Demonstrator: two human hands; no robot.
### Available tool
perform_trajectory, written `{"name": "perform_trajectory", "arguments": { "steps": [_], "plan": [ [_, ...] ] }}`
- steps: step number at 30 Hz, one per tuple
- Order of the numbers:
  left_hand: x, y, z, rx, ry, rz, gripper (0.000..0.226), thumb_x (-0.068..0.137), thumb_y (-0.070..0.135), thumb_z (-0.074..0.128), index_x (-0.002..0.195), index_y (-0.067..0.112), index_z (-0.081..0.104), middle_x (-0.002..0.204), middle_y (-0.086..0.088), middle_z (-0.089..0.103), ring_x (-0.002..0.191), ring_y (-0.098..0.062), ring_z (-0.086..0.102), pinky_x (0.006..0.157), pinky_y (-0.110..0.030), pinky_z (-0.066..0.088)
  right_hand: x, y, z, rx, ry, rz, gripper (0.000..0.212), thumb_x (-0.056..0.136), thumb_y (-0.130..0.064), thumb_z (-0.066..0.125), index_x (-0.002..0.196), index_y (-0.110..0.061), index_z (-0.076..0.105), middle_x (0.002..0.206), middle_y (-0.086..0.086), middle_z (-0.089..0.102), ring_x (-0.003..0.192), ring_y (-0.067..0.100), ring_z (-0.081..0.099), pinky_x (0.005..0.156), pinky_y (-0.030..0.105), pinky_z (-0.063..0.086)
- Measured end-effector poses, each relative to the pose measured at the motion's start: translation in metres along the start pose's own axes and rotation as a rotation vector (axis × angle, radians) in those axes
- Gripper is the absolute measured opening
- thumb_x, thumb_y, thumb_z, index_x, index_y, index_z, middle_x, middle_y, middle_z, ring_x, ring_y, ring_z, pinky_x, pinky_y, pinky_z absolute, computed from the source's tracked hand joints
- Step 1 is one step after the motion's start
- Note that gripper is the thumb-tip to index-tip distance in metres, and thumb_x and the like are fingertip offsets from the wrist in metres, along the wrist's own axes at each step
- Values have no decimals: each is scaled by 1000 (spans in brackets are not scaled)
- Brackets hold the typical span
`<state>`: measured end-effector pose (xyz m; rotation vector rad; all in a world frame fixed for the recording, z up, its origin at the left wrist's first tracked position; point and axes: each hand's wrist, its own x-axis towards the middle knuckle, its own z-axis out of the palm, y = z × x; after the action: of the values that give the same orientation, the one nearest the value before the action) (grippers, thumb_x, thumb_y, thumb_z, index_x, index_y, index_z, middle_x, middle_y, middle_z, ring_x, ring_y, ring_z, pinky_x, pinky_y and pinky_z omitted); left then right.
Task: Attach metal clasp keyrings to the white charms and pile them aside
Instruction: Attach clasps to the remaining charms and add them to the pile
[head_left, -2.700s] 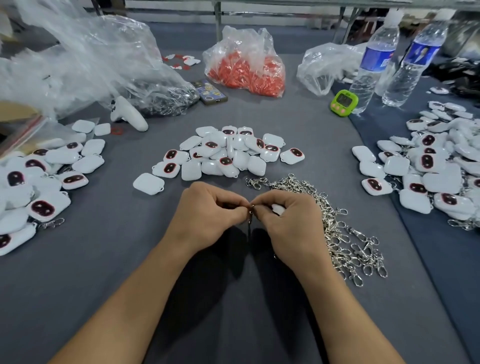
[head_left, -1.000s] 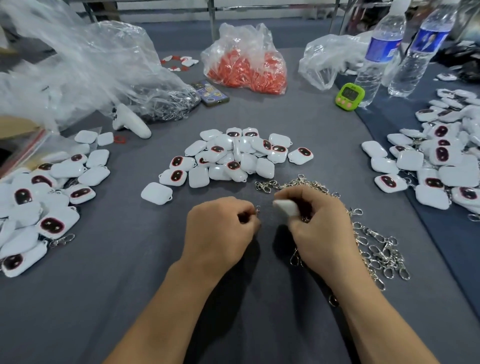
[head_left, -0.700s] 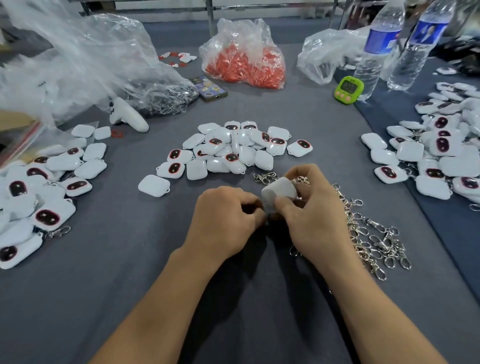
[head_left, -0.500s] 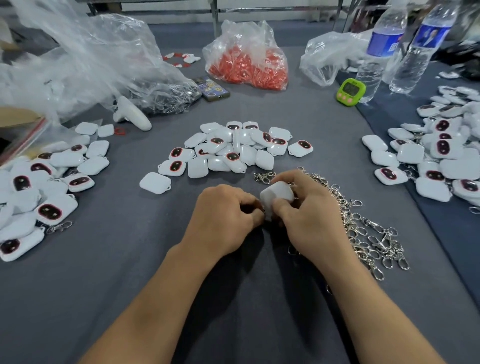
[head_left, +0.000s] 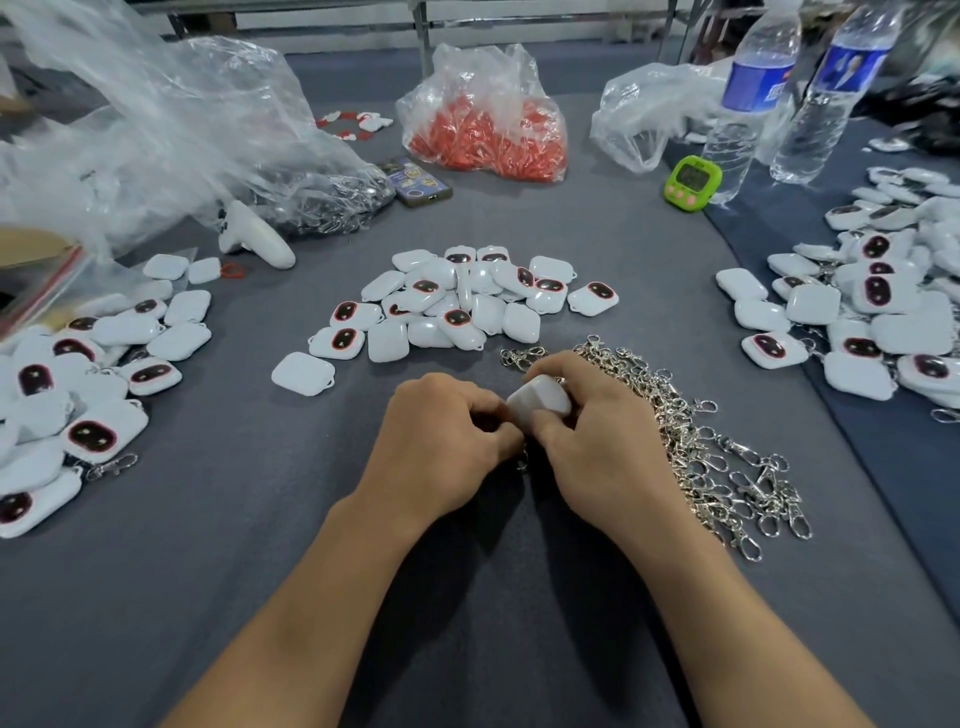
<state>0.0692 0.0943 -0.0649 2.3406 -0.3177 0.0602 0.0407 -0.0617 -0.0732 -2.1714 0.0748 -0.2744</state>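
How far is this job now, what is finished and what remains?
Done: the left pile and right pile show clasps. In hand: the right hand holds a charm while the left hand pinches a clasp at its edge. Left: the centre pile of bare charms, and many loose clasps.

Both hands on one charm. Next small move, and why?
Likely twist the keyring onto the loop of the white charm: right hand grips it, left hand pinches at its lower edge, where the metal hangs. The join is hidden, so piling looks premature.
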Motion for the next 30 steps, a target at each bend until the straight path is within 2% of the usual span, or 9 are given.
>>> {"name": "perform_trajectory", "arguments": {
  "steps": [3,7,12,14,17,20,25,27,30],
  "plan": [
    [-2,1,-1,-3,9,6,9,71,31,79,80,34,80,68,17,71,68,2,65,65,-23,52,1,1,0,-19,14,24,28,87,-15,70,103,-36,63,80,-20,62,77,-7,56,64,5,39],
    [-9,5,-5,135,-3,48,20,71,53,71,87,43,76,76,21,68,76,-1,62,73,-31,54,3,4,-3,69,91,87,22,90,-23,72,99,-36,57,83,-12,69,70,1,63,58,10,42],
    [-7,4,-3,91,-41,61,7,79,39,81,85,36,79,80,16,69,80,-5,62,75,-33,52,-1,1,-4,130,143,96,26,87,-22,69,84,-28,44,72,6,68,66,28,66,60,42,53],
    [-7,2,-1,0,7,32,4,78,33,83,81,34,80,76,17,71,77,-2,64,72,-23,51,-3,0,-4,138,137,107,26,87,-22,68,83,-27,43,74,9,69,68,33,65,61,48,54],
    [-3,-4,-2,-189,89,-42,9,79,25,82,74,33,79,71,22,72,72,4,68,66,-9,47,0,-2,-3,169,84,97,24,88,-18,68,93,-36,53,75,-3,71,61,19,65,55,35,54],
    [2,-8,-5,-393,83,-101,13,80,21,82,77,34,81,76,17,76,76,0,71,74,-20,53,2,-5,-4,213,23,65,25,83,-16,76,96,-36,70,75,-16,69,60,3,59,55,15,44],
    [3,-7,-4,-589,40,-92,6,77,26,79,79,31,82,76,5,77,71,-7,69,71,-24,53,2,-7,-2,352,-28,48,16,80,-12,80,75,-27,75,64,0,69,54,7,55,51,35,49],
    [3,-7,-5,-586,38,-88,6,76,28,77,80,30,82,76,4,77,71,-8,70,68,-20,53,2,-9,0,384,-7,53,18,79,-10,80,75,-27,75,64,0,69,54,7,56,52,34,50],
    [2,-8,-6,-546,47,-76,7,77,27,78,81,31,82,77,7,78,74,-7,73,69,-19,53,2,-9,2,379,42,47,20,77,-7,80,74,-26,76,64,-6,71,55,3,59,53,22,50]
  ]
}}
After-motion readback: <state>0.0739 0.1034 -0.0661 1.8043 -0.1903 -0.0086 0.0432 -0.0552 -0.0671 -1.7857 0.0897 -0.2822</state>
